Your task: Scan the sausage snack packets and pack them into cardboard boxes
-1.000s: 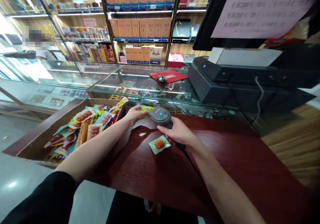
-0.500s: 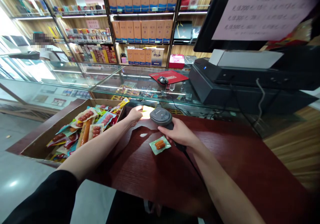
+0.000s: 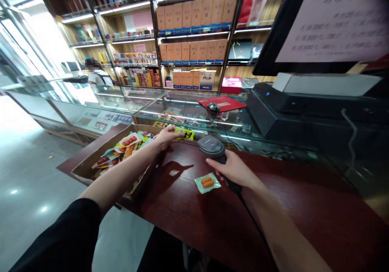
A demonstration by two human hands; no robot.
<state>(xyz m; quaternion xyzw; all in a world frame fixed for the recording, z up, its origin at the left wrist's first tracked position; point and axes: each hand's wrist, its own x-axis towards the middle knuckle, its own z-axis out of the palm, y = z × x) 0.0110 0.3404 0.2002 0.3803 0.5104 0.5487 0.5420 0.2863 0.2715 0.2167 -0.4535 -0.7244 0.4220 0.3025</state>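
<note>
My left hand (image 3: 167,137) is closed on a small yellow-green snack packet (image 3: 184,133), held above the back of the table near the box's far corner. My right hand (image 3: 235,167) grips a dark grey barcode scanner (image 3: 212,146) by its handle, its head turned toward the packet; the cable runs down along my forearm. Below the scanner a clear pale-green packet with small orange sausages (image 3: 208,183) lies flat on the dark red table (image 3: 170,199). To the left, a cardboard box (image 3: 79,174) holds many packaged sausages (image 3: 129,141), partly hidden by my left forearm.
Behind the table runs a glass display counter (image 3: 182,106) with a red mat (image 3: 231,103) and a computer mouse (image 3: 213,107). A monitor (image 3: 281,33) and black machine (image 3: 279,114) stand at right. Shelves of boxes (image 3: 194,16) line the wall. A person (image 3: 99,75) is far left.
The bright scanner light on the packet is gone, and its yellow-green print now shows. My view has shifted left and up. Both hands keep their holds; the sausage packet stays on the table.
</note>
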